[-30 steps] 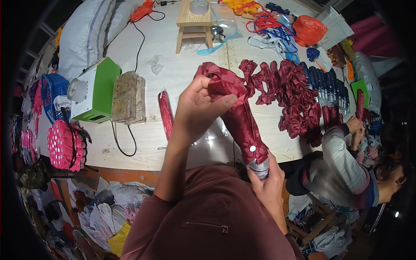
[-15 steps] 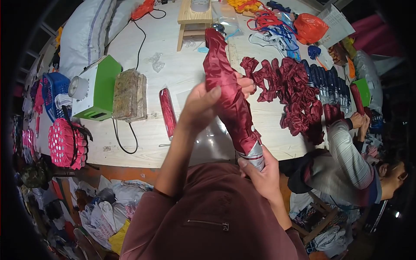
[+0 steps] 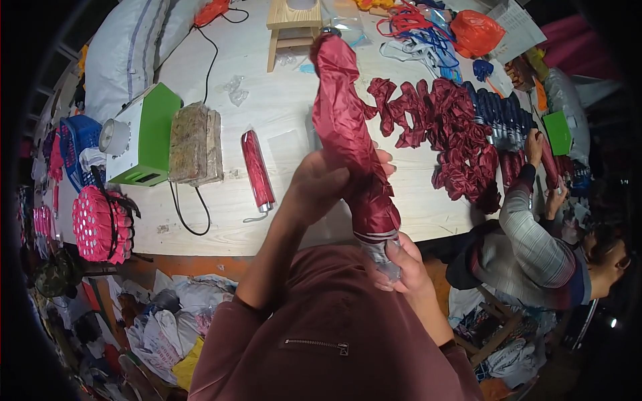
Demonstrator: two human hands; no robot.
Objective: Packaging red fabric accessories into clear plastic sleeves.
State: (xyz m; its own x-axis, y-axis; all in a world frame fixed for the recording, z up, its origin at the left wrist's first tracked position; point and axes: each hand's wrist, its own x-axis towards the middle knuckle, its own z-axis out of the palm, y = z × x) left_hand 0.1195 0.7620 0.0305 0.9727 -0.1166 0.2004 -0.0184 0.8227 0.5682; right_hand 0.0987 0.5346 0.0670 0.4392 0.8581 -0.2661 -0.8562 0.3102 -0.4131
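A dark red folding umbrella (image 3: pixel 338 87) slants in front of me, its loose canopy bunched along the shaft and its top end pointing away. My left hand (image 3: pixel 315 186) is wrapped round the canopy's middle, with fingertips showing past its right side. Lower down, my right hand (image 3: pixel 409 267) grips the silvery handle end, which looks covered in clear plastic. Left of my left hand, a slim red umbrella in a clear sleeve (image 3: pixel 255 170) lies on the table (image 3: pixel 284 87). Several crumpled red umbrellas (image 3: pixel 458 127) are heaped to the right.
A green and white box-shaped device (image 3: pixel 144 137) stands at the left beside a worn brown block (image 3: pixel 195 144). A small wooden stool (image 3: pixel 294 23) is at the back. Navy umbrellas (image 3: pixel 508 123) lie in a row at the right. There a co-worker (image 3: pixel 535 247) handles a red umbrella.
The umbrella's handle end has come slightly nearer me, and my left hand has slid lower on the canopy. The co-worker's hands have moved apart.
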